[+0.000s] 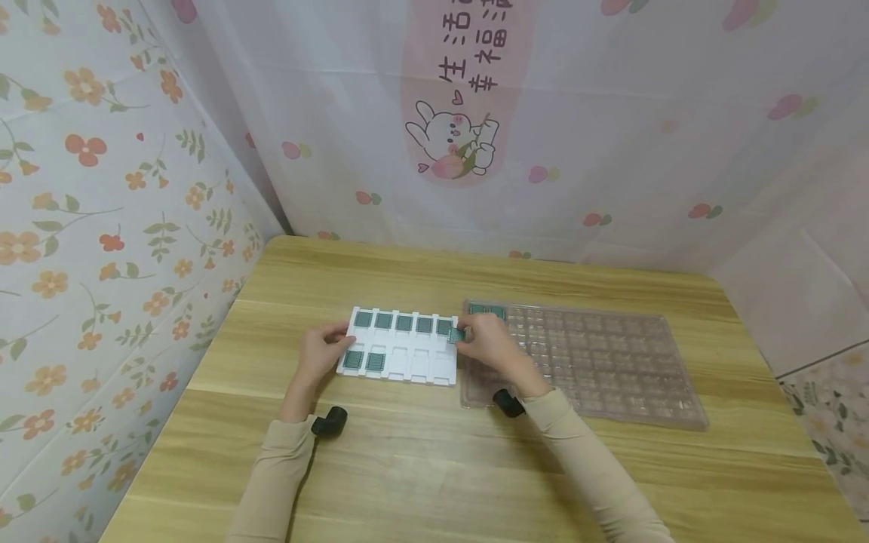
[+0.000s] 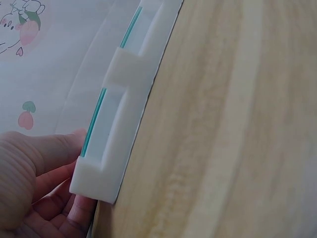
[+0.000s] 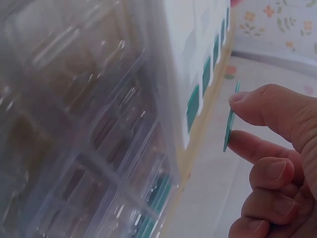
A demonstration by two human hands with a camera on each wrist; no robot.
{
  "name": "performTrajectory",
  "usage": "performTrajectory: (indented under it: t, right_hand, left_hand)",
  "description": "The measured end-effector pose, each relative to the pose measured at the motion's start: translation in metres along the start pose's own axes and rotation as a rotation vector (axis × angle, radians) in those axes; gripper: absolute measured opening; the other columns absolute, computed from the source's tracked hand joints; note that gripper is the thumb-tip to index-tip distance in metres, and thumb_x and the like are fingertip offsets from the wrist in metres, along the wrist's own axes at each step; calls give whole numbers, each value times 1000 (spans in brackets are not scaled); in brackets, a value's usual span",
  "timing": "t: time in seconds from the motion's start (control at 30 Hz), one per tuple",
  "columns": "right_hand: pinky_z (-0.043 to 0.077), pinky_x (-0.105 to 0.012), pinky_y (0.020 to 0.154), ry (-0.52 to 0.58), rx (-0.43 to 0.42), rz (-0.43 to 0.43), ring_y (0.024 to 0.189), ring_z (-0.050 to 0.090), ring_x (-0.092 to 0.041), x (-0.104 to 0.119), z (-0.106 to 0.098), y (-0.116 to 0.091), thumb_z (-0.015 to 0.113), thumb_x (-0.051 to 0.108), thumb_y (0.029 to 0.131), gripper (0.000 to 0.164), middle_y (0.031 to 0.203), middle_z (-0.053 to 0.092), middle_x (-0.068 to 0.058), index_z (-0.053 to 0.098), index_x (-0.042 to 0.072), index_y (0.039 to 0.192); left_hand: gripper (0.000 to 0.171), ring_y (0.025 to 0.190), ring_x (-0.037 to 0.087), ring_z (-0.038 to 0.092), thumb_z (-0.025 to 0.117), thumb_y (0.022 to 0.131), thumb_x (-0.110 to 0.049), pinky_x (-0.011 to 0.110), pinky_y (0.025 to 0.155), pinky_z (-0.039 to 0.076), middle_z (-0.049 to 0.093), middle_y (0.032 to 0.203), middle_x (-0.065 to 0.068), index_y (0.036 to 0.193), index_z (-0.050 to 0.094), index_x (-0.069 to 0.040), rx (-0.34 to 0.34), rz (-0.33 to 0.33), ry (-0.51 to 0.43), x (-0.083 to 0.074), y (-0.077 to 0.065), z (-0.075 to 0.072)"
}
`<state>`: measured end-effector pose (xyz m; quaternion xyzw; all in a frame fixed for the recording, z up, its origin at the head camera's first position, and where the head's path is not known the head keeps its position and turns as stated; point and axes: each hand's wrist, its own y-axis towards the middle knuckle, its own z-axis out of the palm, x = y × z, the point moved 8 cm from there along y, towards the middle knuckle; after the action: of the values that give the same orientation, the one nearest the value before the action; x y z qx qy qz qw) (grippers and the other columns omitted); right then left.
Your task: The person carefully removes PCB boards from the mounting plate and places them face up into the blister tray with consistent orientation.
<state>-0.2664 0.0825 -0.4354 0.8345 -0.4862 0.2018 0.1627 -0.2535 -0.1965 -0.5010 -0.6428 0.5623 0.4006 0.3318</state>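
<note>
A white plastic tray with two rows of shallow slots lies on the table. Several small green circuit boards fill its far row, and two more sit at the left of the near row. My left hand grips the tray's left end; in the left wrist view the thumb lies on top at the corner, the other fingers curled low at the edge. Between thumb and forefinger, my right hand pinches one green circuit board. That board is at the tray's far right corner in the head view, apart from the tray in the right wrist view.
To the right lies a large clear plastic tray with many compartments, two green boards in its far left corner. Both trays rest on a wooden table. Patterned curtains hang behind and at the left.
</note>
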Motion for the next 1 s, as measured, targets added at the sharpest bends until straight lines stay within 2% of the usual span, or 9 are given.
performTrajectory:
  t: [0.33,0.53,0.73,1.0]
  right_hand:
    - [27,-17,42,79,39,22,41,28,-5,-17,-4,-4,71,4,80,24,46,33,7,67,-6,101]
    - [29,-17,43,62,38,16,42,30,-5,-27,-7,-6,72,4,79,25,47,36,6,66,-8,100]
    - [31,-20,44,15,30,49,44,32,-7,-43,-13,-6,71,6,79,27,52,43,2,66,-8,102]
    - [37,-24,48,14,53,117,51,43,-10,-68,-24,-9,69,6,82,29,67,60,-7,63,-9,106]
  left_hand:
    - [30,78,24,60,70,80,1,15,60,44,66,94,25,108,65,10,-5,9,-37,1,-1,-1]
    - [30,79,26,60,69,80,1,16,60,44,66,94,25,109,64,10,2,-9,-41,1,-1,-2]
    - [30,79,25,60,70,80,0,15,61,43,66,93,24,107,65,9,-4,20,-7,-2,0,-2]
    - [29,74,16,58,71,79,0,14,62,43,67,89,22,106,66,10,-11,35,15,-2,1,-2]
